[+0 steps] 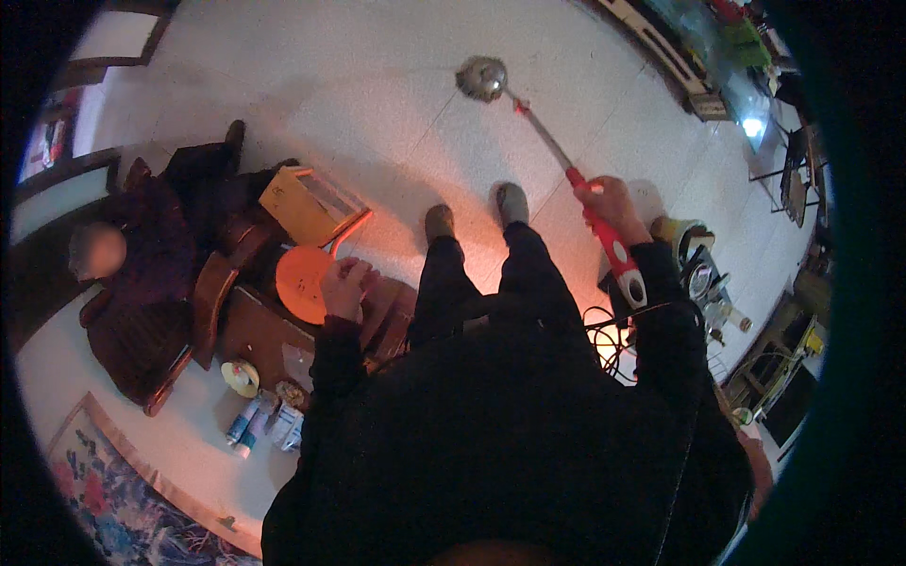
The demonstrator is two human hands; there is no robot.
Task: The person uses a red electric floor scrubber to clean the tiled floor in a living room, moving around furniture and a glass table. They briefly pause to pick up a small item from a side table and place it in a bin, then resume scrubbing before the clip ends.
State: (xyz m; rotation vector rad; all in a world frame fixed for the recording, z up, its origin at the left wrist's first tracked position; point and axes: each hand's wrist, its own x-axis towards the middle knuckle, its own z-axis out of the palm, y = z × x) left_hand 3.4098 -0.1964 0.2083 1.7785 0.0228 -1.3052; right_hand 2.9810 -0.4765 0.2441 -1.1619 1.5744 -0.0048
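My right hand (pixel 610 206) grips the red handle of a long-handled spin mop (pixel 546 136). The mop has a thin metal shaft and a white-and-red lower grip with an oval hole. Its round, shiny metal head (pixel 484 78) is at the far end, over the tiled floor (pixel 340 92). My left hand (pixel 345 289) is beside a round orange disc (pixel 301 284), fingers curled. Whether it touches the disc or holds anything small is unclear. A yellow box (pixel 301 201) with an orange edge stands just beyond that hand.
Another person (pixel 156 226) sits on dark wooden furniture (pixel 141 347) at the left. A tape roll (pixel 241 378) and tubes (pixel 248 428) lie near a brown wooden surface (pixel 262 325). Coiled black cable (pixel 607 343) is by my right side. Bottles and containers (pixel 708 283) stand farther right.
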